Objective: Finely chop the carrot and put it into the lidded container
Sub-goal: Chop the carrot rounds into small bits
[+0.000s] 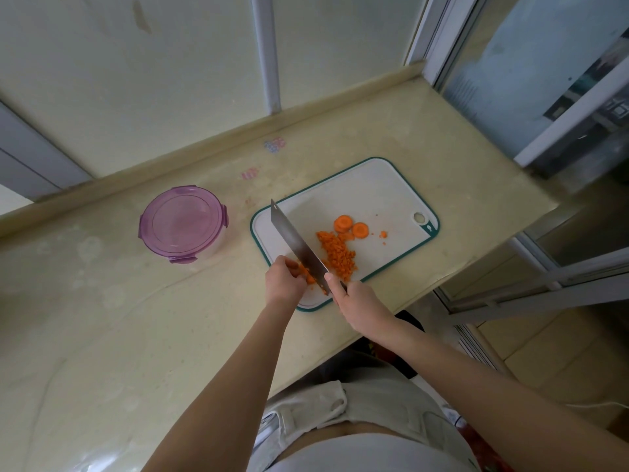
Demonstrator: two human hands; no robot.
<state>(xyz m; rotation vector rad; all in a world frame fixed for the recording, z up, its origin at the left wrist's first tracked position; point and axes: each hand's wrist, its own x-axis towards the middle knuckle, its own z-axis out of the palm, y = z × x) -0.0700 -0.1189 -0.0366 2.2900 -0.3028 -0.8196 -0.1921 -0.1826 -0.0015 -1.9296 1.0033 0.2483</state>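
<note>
From the head camera, the white cutting board (374, 185) lies on the beige countertop (102, 301), with the lidded container (182, 224) well apart to its left, its purple lid on. The right hand (354, 298) is wrapped round the handle of the knife (296, 243), index finger laid along the blade's spine. The left hand (284, 275) curls its fingers over a small piece of carrot (309, 276), holding it down just beside the blade. A heap of chopped carrot (340, 257) sits on the blade's other side, and two round slices (342, 223) wait uncut beyond it.

The step in hand looks like dicing the held piece. To do it well, keep the left fingertips tucked back from the edge, take narrow cuts, and keep the bits near the heap.
</note>
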